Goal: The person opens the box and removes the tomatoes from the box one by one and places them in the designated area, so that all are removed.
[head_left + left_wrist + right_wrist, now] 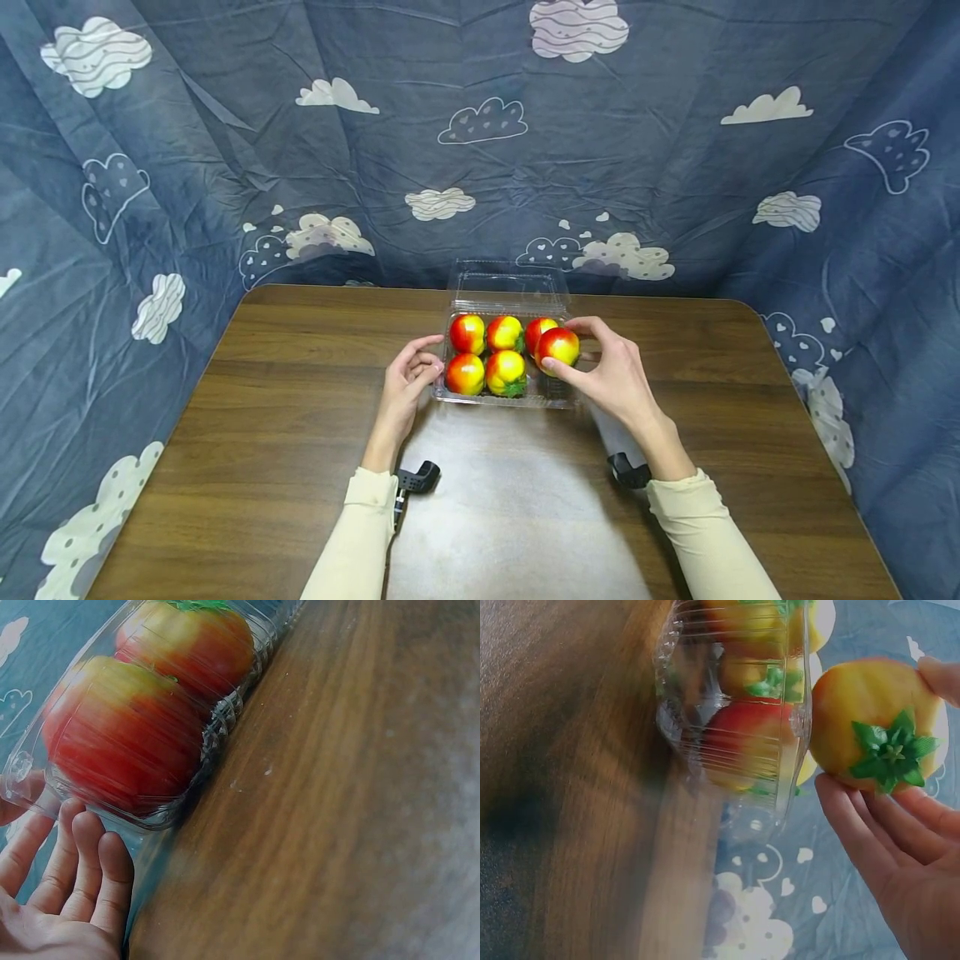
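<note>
In the head view, a clear plastic clamshell container (501, 401) sits toward the table's far edge with its lid (510, 287) folded back. Several red-and-yellow tomatoes (465, 374) with green leafy tops lie inside in two rows. My right hand (618, 379) grips another tomato (874, 724) between thumb and fingers, above the container's right end. Its green star-shaped top faces the right wrist camera. At the opposite end, my left hand (405, 383) holds the container's left rim, thumb above and fingers (90, 851) against its side.
A brown wooden table (300, 433) lies under everything. Behind it hangs a blue curtain (637, 167) with a cloud pattern. Dark wrist straps (628, 472) sit by the cream sleeves (352, 533).
</note>
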A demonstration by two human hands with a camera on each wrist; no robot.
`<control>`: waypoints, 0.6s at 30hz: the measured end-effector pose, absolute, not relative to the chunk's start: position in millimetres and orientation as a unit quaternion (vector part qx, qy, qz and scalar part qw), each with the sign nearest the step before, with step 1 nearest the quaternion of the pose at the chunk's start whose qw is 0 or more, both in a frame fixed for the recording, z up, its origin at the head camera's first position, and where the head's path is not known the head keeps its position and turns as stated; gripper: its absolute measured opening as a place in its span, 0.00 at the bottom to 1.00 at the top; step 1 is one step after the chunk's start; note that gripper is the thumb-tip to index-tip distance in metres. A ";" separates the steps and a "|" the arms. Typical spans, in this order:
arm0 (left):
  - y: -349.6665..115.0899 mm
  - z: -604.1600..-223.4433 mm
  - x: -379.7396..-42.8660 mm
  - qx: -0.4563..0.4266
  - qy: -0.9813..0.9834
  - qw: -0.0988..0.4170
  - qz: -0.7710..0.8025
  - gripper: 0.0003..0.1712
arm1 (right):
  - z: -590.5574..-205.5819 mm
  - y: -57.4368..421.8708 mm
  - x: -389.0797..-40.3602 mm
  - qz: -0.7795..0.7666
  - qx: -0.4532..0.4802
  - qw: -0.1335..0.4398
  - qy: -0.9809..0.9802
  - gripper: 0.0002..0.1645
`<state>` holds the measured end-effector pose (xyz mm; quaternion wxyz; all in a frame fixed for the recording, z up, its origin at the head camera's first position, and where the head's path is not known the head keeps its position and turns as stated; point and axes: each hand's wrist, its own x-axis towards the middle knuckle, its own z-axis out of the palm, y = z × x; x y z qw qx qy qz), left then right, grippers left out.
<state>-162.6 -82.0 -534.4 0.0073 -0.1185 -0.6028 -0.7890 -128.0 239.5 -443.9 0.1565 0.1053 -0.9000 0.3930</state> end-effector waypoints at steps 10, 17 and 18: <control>-82.2 -536.0 -163.8 -0.126 -0.601 0.008 -0.789 0.25 | -443.0 240.7 -128.2 0.390 0.082 0.166 -0.902 0.37; -81.8 -534.7 -162.8 -0.121 -0.603 0.008 -0.788 0.25 | -445.6 243.1 -130.1 0.415 0.112 0.176 -0.886 0.23; -81.8 -534.4 -162.7 -0.121 -0.604 0.010 -0.788 0.25 | -446.3 242.8 -130.3 0.421 0.120 0.171 -0.883 0.22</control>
